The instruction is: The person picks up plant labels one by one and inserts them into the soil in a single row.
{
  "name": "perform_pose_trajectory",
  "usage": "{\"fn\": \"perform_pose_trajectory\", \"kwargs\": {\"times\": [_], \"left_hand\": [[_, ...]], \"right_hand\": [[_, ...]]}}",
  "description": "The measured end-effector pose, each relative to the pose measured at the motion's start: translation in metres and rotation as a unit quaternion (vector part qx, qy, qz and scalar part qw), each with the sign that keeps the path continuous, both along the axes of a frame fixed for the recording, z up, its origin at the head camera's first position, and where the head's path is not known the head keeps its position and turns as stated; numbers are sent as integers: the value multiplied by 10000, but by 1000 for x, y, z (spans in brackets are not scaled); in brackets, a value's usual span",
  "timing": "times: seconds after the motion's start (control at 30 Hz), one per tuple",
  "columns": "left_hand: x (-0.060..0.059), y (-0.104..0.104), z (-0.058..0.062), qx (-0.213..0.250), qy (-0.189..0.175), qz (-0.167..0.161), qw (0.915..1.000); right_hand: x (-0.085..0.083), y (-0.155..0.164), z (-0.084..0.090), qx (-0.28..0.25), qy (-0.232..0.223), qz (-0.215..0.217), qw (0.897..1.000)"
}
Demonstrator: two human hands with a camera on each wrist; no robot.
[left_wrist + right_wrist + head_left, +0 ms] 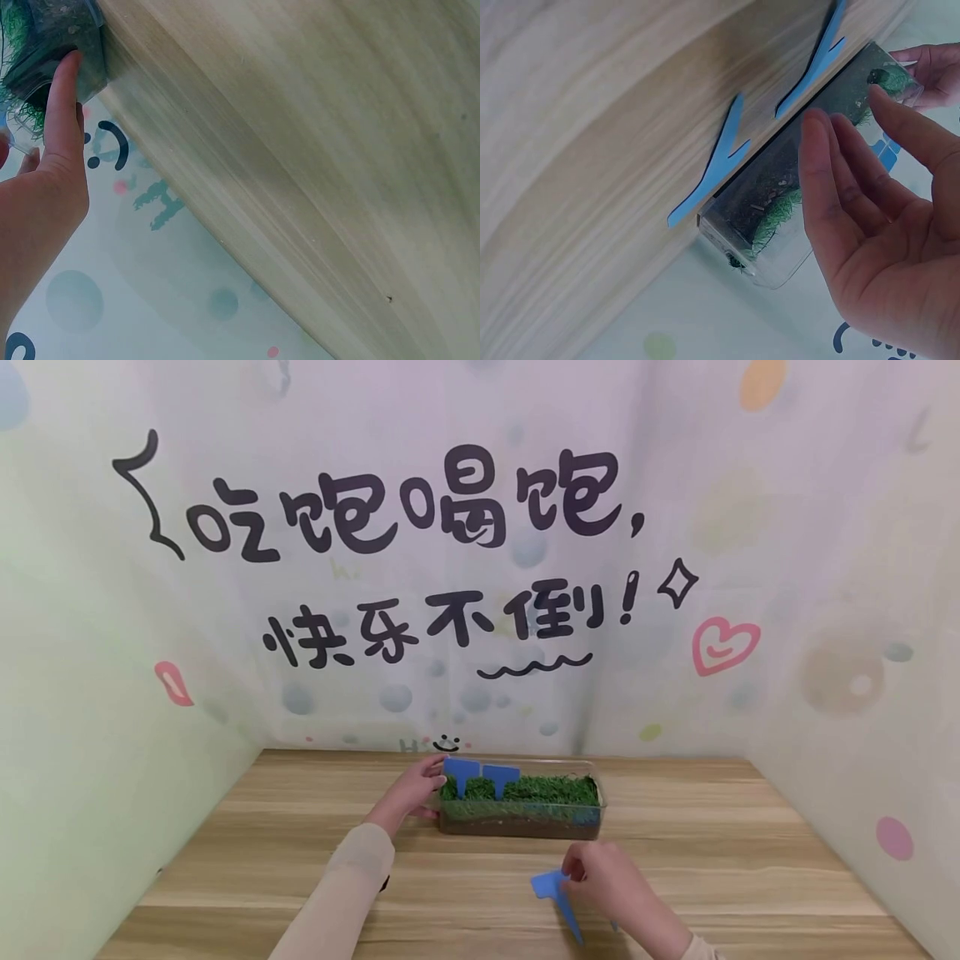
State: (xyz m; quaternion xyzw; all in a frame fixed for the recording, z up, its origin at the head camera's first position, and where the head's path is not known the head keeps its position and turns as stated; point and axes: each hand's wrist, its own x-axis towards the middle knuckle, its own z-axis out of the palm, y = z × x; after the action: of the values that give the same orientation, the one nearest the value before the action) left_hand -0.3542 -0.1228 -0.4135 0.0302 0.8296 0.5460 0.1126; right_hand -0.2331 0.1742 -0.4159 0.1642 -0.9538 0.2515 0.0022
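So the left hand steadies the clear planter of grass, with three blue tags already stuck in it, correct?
Not quite: the head view shows two blue tags standing in the planter, not three. The left hand does touch its end. Other tags lie on the table by the right hand.

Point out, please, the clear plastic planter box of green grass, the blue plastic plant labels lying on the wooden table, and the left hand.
clear plastic planter box of green grass [525,822], head view, front wall.
blue plastic plant labels [551,887], head view, flat head of one.
left hand [411,789], head view, back of the hand.
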Motion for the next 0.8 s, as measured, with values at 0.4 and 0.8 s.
{"fn": "perform_pose_trajectory", "kwargs": {"times": [0.4, 0.8], "left_hand": [[1, 2, 2, -44, 30, 25, 10000], [4, 1, 3, -100, 47, -46, 9999]], "right_hand": [[2, -1, -7, 153, -281, 40, 9995], [7, -13, -10, 834, 202, -71, 9963]]}}
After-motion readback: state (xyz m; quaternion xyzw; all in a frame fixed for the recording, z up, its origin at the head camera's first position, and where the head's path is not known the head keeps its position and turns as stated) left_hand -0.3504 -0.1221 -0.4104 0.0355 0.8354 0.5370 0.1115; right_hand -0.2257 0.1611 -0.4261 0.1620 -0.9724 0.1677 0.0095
